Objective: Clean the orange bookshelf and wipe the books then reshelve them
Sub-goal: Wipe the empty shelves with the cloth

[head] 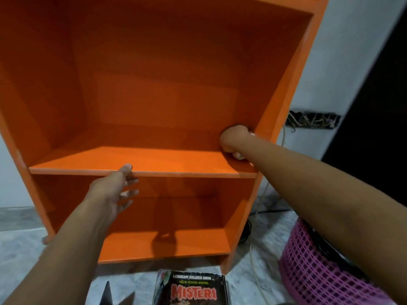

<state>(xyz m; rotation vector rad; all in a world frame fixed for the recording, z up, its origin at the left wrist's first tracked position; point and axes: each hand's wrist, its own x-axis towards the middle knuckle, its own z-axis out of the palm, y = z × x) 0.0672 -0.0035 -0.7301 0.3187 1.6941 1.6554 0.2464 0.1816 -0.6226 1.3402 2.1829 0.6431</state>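
Note:
The orange bookshelf (154, 84) fills most of the view, its two visible compartments bare of books. My left hand (114, 192) has its thumb on top of the front edge of the middle shelf board (187, 164) and its fingers spread below the board. My right hand (234, 140) is closed in a fist at the far right corner of that board, against the side wall. A small pale bit of something shows under the fist; what it is cannot be made out. A stack of books (193, 289) with a dark "Misteri" cover lies on the floor in front of the shelf.
A pink plastic lattice basket (312, 267) stands on the floor at the right under my forearm. A thin cord (255, 238) hangs down beside the shelf's right side. The white wall behind holds a dark recess with wires (312, 121). The floor is grey marble.

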